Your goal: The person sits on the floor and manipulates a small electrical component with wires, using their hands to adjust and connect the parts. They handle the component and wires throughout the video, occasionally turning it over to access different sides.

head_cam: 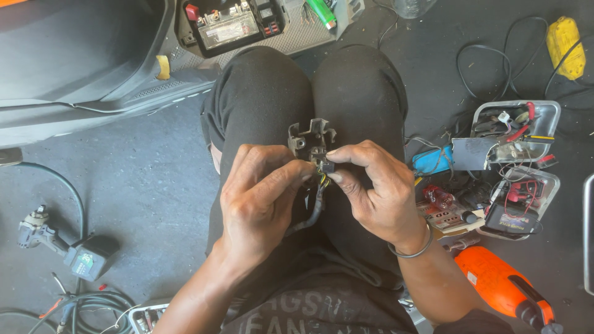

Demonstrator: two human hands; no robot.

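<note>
Big scooter body point(80, 62) sits off to the side; over the person's knees there's a small grey plastic switch housing point(311, 137), probably light but brittle, best held by its frame. Left hand point(260, 198) pinches the floppy wire bundle point(314, 207), right hand point(374, 188) pinches the black connector point(326, 166), both curled in, thumbs up.

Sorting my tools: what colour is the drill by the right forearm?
Orange with a black grip, the drill lies on the floor; the head view shows it.
</note>
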